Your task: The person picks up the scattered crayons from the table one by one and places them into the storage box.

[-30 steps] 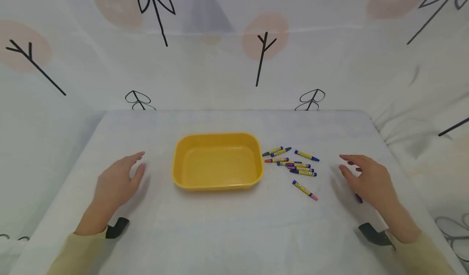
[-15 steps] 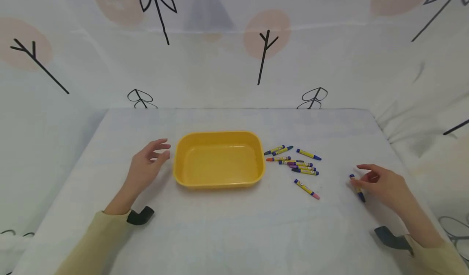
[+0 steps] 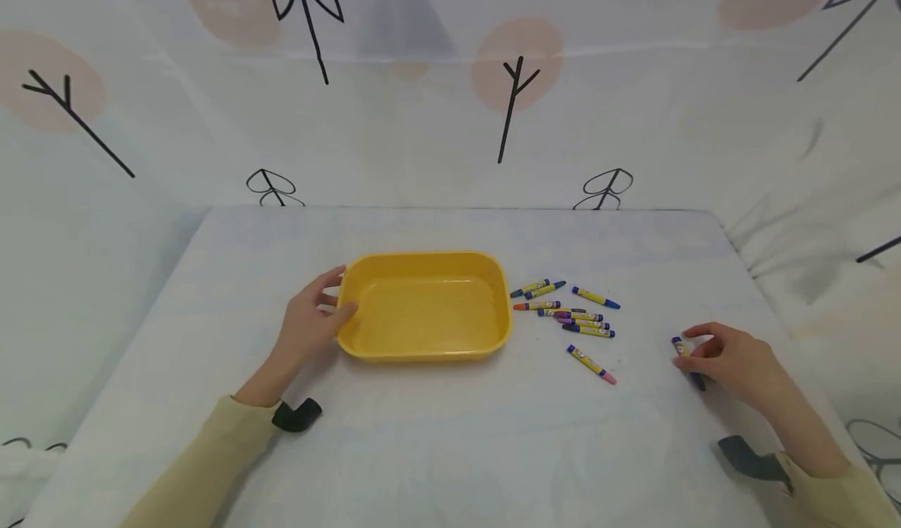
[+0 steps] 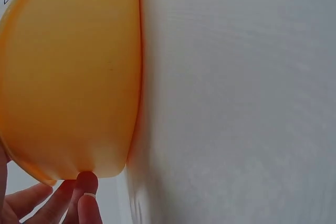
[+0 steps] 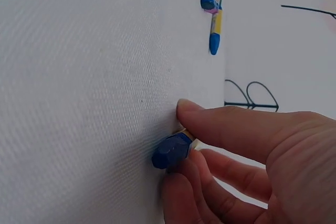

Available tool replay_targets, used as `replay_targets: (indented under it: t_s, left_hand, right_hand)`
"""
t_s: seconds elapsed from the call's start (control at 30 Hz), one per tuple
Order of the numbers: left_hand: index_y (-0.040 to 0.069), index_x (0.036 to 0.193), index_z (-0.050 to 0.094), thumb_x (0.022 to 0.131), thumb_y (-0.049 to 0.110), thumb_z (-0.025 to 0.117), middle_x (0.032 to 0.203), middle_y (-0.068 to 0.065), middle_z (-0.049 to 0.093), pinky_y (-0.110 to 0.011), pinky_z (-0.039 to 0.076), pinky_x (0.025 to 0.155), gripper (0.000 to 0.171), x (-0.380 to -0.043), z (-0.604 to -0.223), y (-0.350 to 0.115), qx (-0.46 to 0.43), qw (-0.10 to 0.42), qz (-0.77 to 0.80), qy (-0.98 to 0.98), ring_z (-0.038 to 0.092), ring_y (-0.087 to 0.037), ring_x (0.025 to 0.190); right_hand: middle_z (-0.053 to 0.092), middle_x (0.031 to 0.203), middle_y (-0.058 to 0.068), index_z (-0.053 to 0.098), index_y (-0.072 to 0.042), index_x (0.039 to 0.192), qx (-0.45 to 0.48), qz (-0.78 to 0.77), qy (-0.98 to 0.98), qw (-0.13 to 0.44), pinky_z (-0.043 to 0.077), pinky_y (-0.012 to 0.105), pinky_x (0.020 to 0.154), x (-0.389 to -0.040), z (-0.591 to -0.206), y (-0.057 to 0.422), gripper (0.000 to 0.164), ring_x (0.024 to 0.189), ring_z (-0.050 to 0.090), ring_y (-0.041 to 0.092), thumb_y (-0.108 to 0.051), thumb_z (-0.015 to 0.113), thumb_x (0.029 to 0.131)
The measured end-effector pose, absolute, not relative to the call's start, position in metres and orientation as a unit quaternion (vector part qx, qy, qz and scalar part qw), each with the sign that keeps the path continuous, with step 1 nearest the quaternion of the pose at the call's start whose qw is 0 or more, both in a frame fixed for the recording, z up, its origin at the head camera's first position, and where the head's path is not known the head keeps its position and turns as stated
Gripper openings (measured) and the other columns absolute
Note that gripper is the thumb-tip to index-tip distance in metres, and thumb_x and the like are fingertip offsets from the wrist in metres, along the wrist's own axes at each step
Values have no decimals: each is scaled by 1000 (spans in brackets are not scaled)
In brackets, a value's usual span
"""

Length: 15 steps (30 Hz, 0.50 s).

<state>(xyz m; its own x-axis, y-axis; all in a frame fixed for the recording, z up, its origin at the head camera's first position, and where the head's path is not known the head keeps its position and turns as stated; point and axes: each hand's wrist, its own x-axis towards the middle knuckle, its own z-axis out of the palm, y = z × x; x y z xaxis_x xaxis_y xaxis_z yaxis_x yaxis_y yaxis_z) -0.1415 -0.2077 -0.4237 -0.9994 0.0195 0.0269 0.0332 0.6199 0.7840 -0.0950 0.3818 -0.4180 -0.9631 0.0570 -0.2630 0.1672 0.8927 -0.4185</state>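
A yellow plastic tray (image 3: 422,352) sits on the table in the head view. My left hand (image 3: 310,321) holds its left rim, thumb over the edge on the inside and fingers against the outer wall. In the left wrist view, fingertips (image 4: 86,182) touch the tray's wall (image 4: 73,77). At the right, my right hand (image 3: 739,360) pinches a dark blue crayon (image 5: 173,150) between thumb and fingers, low at the table surface. The crayon's yellow wrapper is partly hidden by the fingers.
Several crayons (image 3: 587,331) lie in a loose group right of the tray, with an orange crayon (image 3: 537,306) and a blue crayon (image 3: 596,297) among them. A pink crayon (image 3: 591,364) lies apart, nearer the front. A patterned cloth (image 3: 422,137) hangs behind the table.
My left hand has moved right from the table's left side and taken hold of the tray's rim. My right hand has come down and back onto the dark blue crayon and pinches it.
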Motion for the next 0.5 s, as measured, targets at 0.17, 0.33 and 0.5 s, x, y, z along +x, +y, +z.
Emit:
replay_targets:
  t_s: [0.17, 0.33, 0.5]
  left_hand:
    - [12, 148, 48, 94, 14, 67, 138, -11, 54, -40, 53, 84, 58, -140, -423, -205, -28, 16, -440, -897, 58, -26, 101]
    - [16, 146, 52, 96, 15, 65, 139, -9, 55, -43, 53, 86, 52, -139, -424, -205, -32, 14, -433, -901, 58, -28, 104]
    - [15, 145, 52, 96, 19, 67, 138, -12, 54, -43, 53, 84, 52, -137, -427, -208, -56, 12, -417, -907, 58, -31, 104]
  right_hand:
    - [67, 84, 7, 55, 8, 121, 64, -224, 962, 143, 44, 34, 59, -97, -416, 383, 56, 70, 56, 21, -28, 77, 85]
    - [66, 84, 7, 54, 9, 122, 62, -229, 960, 149, 44, 35, 59, -97, -415, 382, 55, 70, 56, 21, -28, 76, 87]
    - [66, 85, 7, 55, 9, 122, 65, -229, 960, 150, 44, 34, 59, -97, -417, 381, 55, 70, 56, 21, -27, 75, 87]
